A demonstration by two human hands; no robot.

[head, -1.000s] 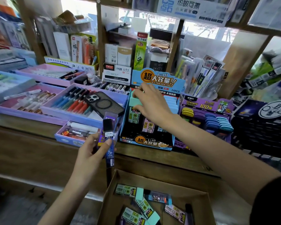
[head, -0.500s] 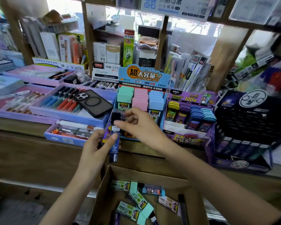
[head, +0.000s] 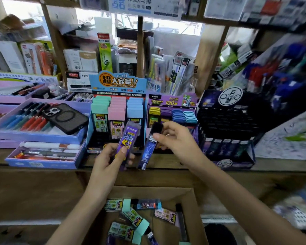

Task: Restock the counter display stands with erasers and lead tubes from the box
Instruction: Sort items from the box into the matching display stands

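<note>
Change: half a second ago your left hand [head: 108, 161] carried both tubes. Now your right hand [head: 177, 142] has drawn the dark blue tube [head: 148, 149] away, so each hand has one tube ready to place.
Box [head: 148, 191]: at 6 o'clock, nearest you and open. Loose lead tubes [head: 136, 218] lie in it, mostly teal-capped, plus a pink-labelled one and a dark one, so restocking looks far from finished.
Left hand: at 7 o'clock from centre, fingers wrapped round the purple tube [head: 128, 138], which tilts with its top toward 1 o'clock.
Right hand: just right of centre, fingers pinching the dark blue tube below its black cap, its lower end over the desk [head: 281, 164] edge.
Blue stand [head: 117, 80]: at 12 o'clock, three columns of teal, pink and blue caps.
Purple stand [head: 171, 101]: at 1 o'clock, with yellow, purple, blue and teal caps. It is probably where the purple tube goes.
Black stand [head: 228, 121]: at 3 o'clock, a front row of dark tubes. It is probably where the dark blue one goes.
</note>
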